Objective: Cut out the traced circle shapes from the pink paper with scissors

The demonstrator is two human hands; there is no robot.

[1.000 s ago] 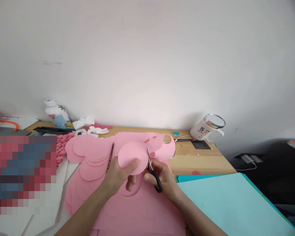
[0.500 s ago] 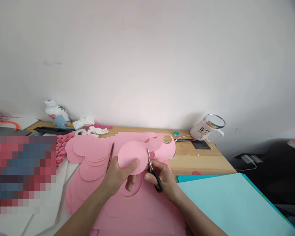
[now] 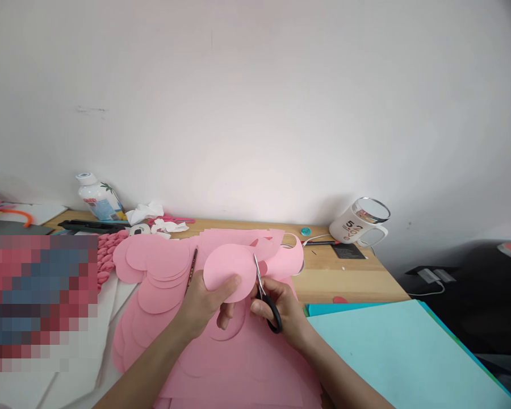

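My left hand pinches a round piece of pink paper, thumb on top and fingers beneath. In my right hand is a pair of scissors with black handles. Their blades stand upright at the right edge of the pink circle and look nearly closed. Beyond the blades, a curled pink offcut hangs to the right. Under both hands lie stacked pink sheets, with a circle outline partly visible. Several cut pink circles overlap to the left, and a dark pencil rests beside them.
A white mug stands at the back right, near a black card. Light blue sheets lie at the right front. Along the back left are a white bottle and crumpled tissues. A wall rises behind the table.
Almost nothing differs. Both hands, the scissors and the pink circle keep nearly the same place, with only a very slight shift of the paper.
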